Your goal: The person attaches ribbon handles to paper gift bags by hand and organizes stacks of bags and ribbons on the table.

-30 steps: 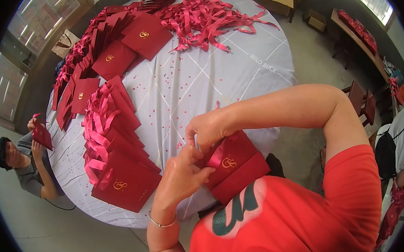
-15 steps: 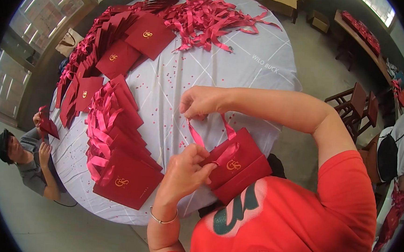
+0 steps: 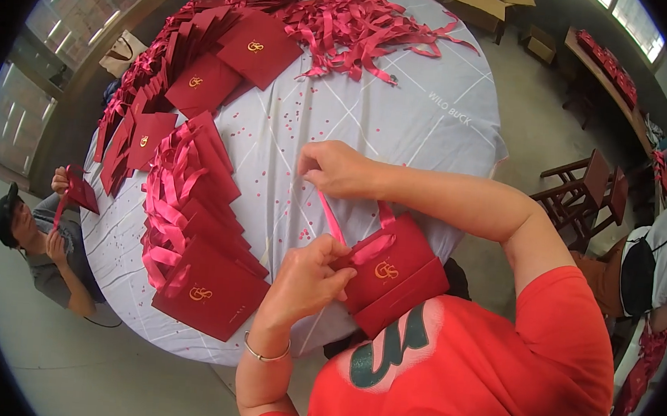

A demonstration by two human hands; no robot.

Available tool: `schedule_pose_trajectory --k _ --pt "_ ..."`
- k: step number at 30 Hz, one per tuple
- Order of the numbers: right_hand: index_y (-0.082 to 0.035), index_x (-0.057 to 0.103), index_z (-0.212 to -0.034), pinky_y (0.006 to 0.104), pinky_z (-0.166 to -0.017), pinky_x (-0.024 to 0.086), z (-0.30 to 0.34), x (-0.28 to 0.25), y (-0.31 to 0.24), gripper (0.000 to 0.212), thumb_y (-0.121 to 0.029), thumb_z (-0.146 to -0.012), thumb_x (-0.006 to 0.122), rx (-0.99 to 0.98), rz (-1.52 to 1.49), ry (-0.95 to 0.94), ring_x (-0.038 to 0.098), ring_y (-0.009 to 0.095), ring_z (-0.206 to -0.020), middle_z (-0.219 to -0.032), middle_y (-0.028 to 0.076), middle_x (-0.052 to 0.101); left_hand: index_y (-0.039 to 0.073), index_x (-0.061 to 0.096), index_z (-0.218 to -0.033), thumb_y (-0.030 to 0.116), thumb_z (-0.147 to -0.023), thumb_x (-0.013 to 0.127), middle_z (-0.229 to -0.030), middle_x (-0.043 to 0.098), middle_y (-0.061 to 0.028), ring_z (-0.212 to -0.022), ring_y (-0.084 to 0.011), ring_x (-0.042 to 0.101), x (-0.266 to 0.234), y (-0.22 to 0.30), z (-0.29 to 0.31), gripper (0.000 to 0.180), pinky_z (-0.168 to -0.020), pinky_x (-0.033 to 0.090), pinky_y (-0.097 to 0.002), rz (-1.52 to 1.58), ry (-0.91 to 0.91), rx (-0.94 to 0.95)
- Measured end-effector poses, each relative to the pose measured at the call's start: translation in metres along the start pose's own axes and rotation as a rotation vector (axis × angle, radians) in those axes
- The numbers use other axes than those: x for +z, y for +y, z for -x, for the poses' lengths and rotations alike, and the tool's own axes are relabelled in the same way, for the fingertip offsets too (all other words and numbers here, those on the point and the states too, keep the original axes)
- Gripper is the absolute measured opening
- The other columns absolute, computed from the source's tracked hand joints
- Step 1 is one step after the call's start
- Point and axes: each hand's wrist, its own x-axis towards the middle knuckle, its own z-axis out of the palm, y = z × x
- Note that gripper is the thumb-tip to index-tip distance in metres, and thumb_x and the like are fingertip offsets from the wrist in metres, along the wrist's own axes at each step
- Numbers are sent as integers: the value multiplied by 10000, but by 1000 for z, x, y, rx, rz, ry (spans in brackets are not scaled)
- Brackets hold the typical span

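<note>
A dark red paper gift bag (image 3: 403, 267) with a gold emblem sits at the table's near edge, against my red shirt. A pink ribbon (image 3: 331, 217) runs from its upper edge as a handle. My right hand (image 3: 335, 168) is closed in a pinch on the raised part of this ribbon, above the bag. Lower down, my left hand (image 3: 304, 274), with a bracelet at the wrist, pinches the ribbon at the bag's left top corner. Its fingertips partly hide the ribbon's end there.
Left of my hands lies an overlapping row of ribboned red bags (image 3: 208, 292). More flat bags (image 3: 259, 48) and a heap of loose pink ribbons (image 3: 353, 32) cover the far side. Small red dots dot the white tablecloth (image 3: 431, 145). A person (image 3: 53, 242) at left handles another bag.
The ribbon between my right hand and the bag has straightened. My hands stay close to where they were. The person at left has shifted their hands on a bag, and the view has moved slightly.
</note>
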Motion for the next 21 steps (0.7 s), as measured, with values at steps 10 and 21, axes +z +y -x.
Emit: schedule_pose_trajectory --k 10,21 --pt "34 684 -891 380 -686 530 40 -65 -14 284 -248 -872 659 23 96 239 686 280 -723 -786 194 691 -54 595 -1016 34 -861 667 -766 674 -116 -588 -153 673 -1 10 -2 192 -538 507 -297 -33 -7 -182" --pt "16 698 -760 293 -558 482 67 -56 -6 281 -252 -837 736 239 267 -8 620 133 -602 -673 85 672 -43 648 -992 32 -867 656 -752 684 -94 -580 -128 662 -1 5 -4 146 -514 496 -269 -60 38 -111"
